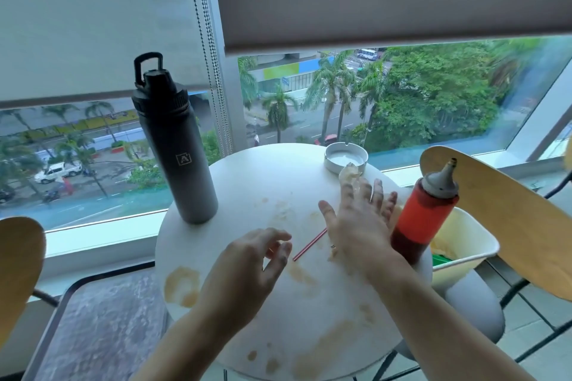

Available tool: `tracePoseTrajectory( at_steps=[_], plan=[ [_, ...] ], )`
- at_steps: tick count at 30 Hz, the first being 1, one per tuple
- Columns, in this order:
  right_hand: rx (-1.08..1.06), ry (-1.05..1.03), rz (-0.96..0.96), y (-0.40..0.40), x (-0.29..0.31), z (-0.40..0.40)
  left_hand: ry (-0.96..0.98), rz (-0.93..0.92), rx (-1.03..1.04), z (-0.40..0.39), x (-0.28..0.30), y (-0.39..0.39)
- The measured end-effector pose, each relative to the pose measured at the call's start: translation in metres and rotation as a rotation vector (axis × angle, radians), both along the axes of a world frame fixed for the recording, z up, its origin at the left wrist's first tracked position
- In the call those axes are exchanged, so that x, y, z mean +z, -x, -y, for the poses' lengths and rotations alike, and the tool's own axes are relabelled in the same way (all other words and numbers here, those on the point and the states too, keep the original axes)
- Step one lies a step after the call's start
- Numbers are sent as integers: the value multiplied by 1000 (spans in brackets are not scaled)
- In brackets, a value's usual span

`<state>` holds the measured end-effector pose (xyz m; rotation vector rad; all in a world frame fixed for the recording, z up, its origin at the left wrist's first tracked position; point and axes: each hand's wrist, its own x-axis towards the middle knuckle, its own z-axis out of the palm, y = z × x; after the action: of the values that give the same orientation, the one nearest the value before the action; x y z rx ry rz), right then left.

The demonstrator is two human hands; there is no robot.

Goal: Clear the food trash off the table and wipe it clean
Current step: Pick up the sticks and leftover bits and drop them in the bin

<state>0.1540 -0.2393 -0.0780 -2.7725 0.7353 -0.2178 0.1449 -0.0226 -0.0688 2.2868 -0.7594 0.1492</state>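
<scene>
A round white table carries brown stains, the largest a puddle at its left edge. A thin red straw lies at the middle. My left hand hovers just left of the straw, fingers curled and apart, holding nothing. My right hand is spread flat over the table's right side, fingers reaching toward a crumpled clear wrapper that lies beside a white ashtray. A small crumpled scrap shows under my right wrist.
A tall dark flask stands at the table's back left. A red sauce squeeze bottle stands at the right edge, close to my right hand. A white paper tub sits beyond it. Wooden chairs flank the table; a window is behind.
</scene>
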Motion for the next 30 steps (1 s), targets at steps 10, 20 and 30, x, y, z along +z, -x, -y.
tracePoseTrajectory(
  at_steps=[10,20,30],
  plan=[
    [-48,-52,-174,-14,-10,2,16,-20,2,0,-1,-9],
    [29,18,-83,-12,-15,-4,16,-24,13,3,-3,-10],
    [192,-61,84,-6,-12,-8,9,-14,20,2,1,-2]
  ],
)
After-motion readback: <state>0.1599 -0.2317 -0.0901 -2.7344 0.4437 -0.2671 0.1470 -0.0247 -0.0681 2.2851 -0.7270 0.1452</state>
